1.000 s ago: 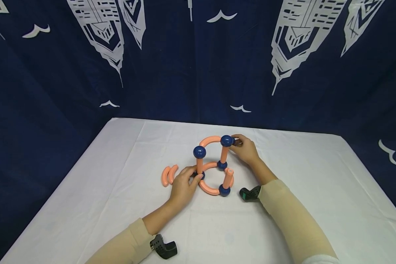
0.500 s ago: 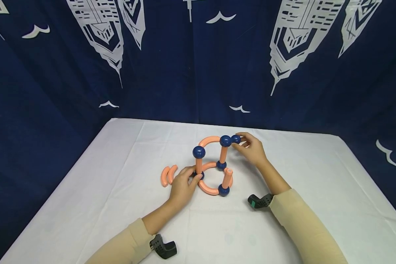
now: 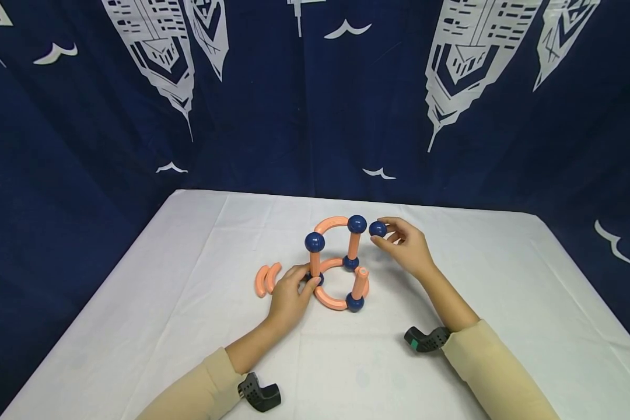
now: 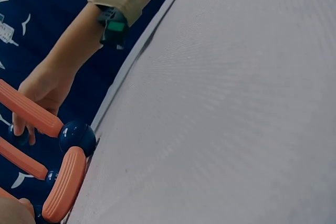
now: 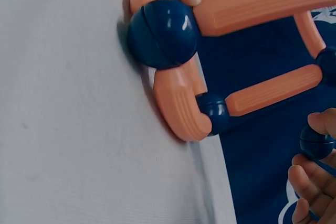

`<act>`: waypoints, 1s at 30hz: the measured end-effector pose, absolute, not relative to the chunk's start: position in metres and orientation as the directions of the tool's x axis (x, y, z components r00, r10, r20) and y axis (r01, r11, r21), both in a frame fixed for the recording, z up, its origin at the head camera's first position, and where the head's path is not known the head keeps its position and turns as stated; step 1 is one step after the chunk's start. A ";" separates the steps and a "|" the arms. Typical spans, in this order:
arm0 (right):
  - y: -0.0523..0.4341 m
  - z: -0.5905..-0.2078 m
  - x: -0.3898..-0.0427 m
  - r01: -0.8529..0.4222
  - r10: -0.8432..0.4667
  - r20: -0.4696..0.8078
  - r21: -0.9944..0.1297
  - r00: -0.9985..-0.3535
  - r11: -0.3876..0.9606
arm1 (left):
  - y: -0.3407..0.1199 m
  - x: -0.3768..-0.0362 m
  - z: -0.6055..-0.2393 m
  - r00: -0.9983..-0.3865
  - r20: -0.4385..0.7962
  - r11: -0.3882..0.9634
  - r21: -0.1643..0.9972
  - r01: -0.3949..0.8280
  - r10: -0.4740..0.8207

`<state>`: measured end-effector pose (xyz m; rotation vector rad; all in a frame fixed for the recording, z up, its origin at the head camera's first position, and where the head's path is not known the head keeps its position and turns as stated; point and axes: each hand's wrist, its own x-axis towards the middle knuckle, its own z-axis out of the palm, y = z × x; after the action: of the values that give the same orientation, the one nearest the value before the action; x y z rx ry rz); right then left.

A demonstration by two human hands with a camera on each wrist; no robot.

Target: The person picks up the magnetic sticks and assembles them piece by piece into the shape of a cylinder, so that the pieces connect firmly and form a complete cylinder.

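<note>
A toy structure of orange rods (image 3: 359, 284) and blue balls (image 3: 354, 301) stands on the table, with a ring of curved rods at its base. Two uprights carry blue balls (image 3: 357, 224), linked by an arched rod (image 3: 331, 223); the front right upright has a bare top. My left hand (image 3: 290, 298) holds the lower left ball (image 3: 319, 279) between thumb and fingers. Right of the structure, apart from it, my right hand (image 3: 408, 248) pinches a loose blue ball (image 3: 377, 228). That ball (image 5: 316, 141) also shows between thumb and fingers in the right wrist view.
Two curved orange rods (image 3: 265, 280) lie side by side left of the structure. A white cloth (image 3: 215, 233) covers the table, and a dark blue printed curtain (image 3: 273, 116) hangs behind it. Black wrist devices (image 3: 261, 395) sit at both sleeves.
The loose ball in my right hand has come away from the rear top ball and moved slightly right; a gap now separates them. My left hand keeps its hold in place.
</note>
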<state>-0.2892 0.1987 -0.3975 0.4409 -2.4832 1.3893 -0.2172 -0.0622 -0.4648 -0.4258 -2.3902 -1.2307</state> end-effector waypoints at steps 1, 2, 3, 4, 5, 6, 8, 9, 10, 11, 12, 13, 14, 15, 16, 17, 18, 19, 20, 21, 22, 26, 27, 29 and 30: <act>0.199 -0.396 -0.286 -0.387 -0.134 0.372 -0.779 -0.919 0.494 | -0.062 -0.217 -0.465 -0.867 0.492 0.562 0.697 0.446 0.078; 0.199 -0.395 -0.283 -0.389 -0.133 0.375 -0.781 -0.918 0.489 | -0.062 -0.217 -0.465 -0.869 0.489 0.562 0.698 0.444 0.078; 0.199 -0.394 -0.280 -0.392 -0.131 0.378 -0.782 -0.916 0.485 | -0.062 -0.217 -0.465 -0.869 0.488 0.562 0.698 0.443 0.079; 0.199 -0.393 -0.277 -0.398 -0.132 0.384 -0.783 -0.914 0.479 | -0.062 -0.217 -0.465 -0.869 0.489 0.562 0.698 0.444 0.079; 0.199 -0.392 -0.274 -0.403 -0.133 0.389 -0.783 -0.912 0.473 | -0.062 -0.217 -0.465 -0.868 0.490 0.562 0.697 0.444 0.079; 0.198 -0.390 -0.271 -0.409 -0.135 0.393 -0.786 -0.909 0.464 | -0.062 -0.217 -0.465 -0.867 0.492 0.562 0.697 0.446 0.077; 0.197 -0.387 -0.266 -0.424 -0.143 0.405 -0.785 -0.903 0.452 | -0.062 -0.218 -0.464 -0.862 0.501 0.562 0.693 0.453 0.077; 0.195 -0.383 -0.261 -0.435 -0.151 0.414 -0.781 -0.898 0.447 | -0.063 -0.218 -0.464 -0.860 0.505 0.561 0.691 0.456 0.077; 0.194 -0.379 -0.256 -0.446 -0.158 0.422 -0.779 -0.893 0.440 | -0.063 -0.218 -0.464 -0.860 0.505 0.560 0.692 0.456 0.076; 0.192 -0.375 -0.252 -0.455 -0.167 0.427 -0.779 -0.889 0.431 | -0.063 -0.218 -0.464 -0.860 0.505 0.560 0.692 0.455 0.075; 0.190 -0.370 -0.247 -0.467 -0.177 0.434 -0.777 -0.883 0.423 | -0.063 -0.218 -0.463 -0.860 0.505 0.559 0.693 0.455 0.075; 0.188 -0.366 -0.242 -0.479 -0.188 0.442 -0.776 -0.877 0.411 | -0.063 -0.217 -0.463 -0.860 0.505 0.557 0.694 0.456 0.075; 0.186 -0.361 -0.237 -0.491 -0.200 0.450 -0.774 -0.871 0.399 | -0.063 -0.217 -0.463 -0.862 0.501 0.555 0.698 0.453 0.074; 0.184 -0.358 -0.233 -0.505 -0.211 0.459 -0.772 -0.863 0.385 | -0.063 -0.217 -0.463 -0.862 0.501 0.555 0.698 0.453 0.074; 0.183 -0.356 -0.231 -0.517 -0.220 0.468 -0.771 -0.856 0.371 | -0.063 -0.217 -0.463 -0.863 0.500 0.553 0.699 0.452 0.073; 0.183 -0.355 -0.229 -0.530 -0.228 0.478 -0.770 -0.848 0.355 | -0.063 -0.217 -0.463 -0.863 0.500 0.553 0.700 0.452 0.073; 0.182 -0.355 -0.228 -0.545 -0.235 0.492 -0.767 -0.838 0.339 | -0.063 -0.217 -0.463 -0.864 0.498 0.553 0.701 0.451 0.073; 0.182 -0.355 -0.226 -0.561 -0.241 0.507 -0.763 -0.828 0.321 | -0.063 -0.217 -0.463 -0.864 0.498 0.552 0.701 0.451 0.073; 0.183 -0.356 -0.226 -0.574 -0.245 0.520 -0.759 -0.818 0.307 | -0.063 -0.217 -0.463 -0.866 0.495 0.552 0.703 0.448 0.073; 0.183 -0.359 -0.227 -0.586 -0.247 0.532 -0.756 -0.810 0.291 | -0.063 -0.217 -0.463 -0.867 0.493 0.554 0.703 0.446 0.073; 0.184 -0.362 -0.228 -0.596 -0.249 0.543 -0.755 -0.802 0.274 | -0.063 -0.216 -0.463 -0.869 0.490 0.555 0.703 0.444 0.074; 0.189 -0.375 -0.232 -0.628 -0.272 0.572 -0.749 -0.774 0.210 | -0.062 -0.216 -0.462 -0.874 0.480 0.556 0.708 0.436 0.074; 0.189 -0.376 -0.232 -0.634 -0.279 0.578 -0.748 -0.767 0.197 | -0.062 -0.216 -0.462 -0.875 0.478 0.555 0.709 0.435 0.076; 0.189 -0.376 -0.230 -0.643 -0.296 0.582 -0.745 -0.757 0.178 | -0.062 -0.216 -0.462 -0.876 0.477 0.553 0.710 0.435 0.077; 0.188 -0.375 -0.228 -0.645 -0.304 0.582 -0.745 -0.754 0.171 | -0.063 -0.216 -0.462 -0.876 0.477 0.553 0.710 0.436 0.078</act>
<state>-0.2281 0.1885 -0.3751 0.9078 -2.1524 1.6096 -0.2162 -0.0625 -0.4619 -0.4186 -2.3999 -1.2543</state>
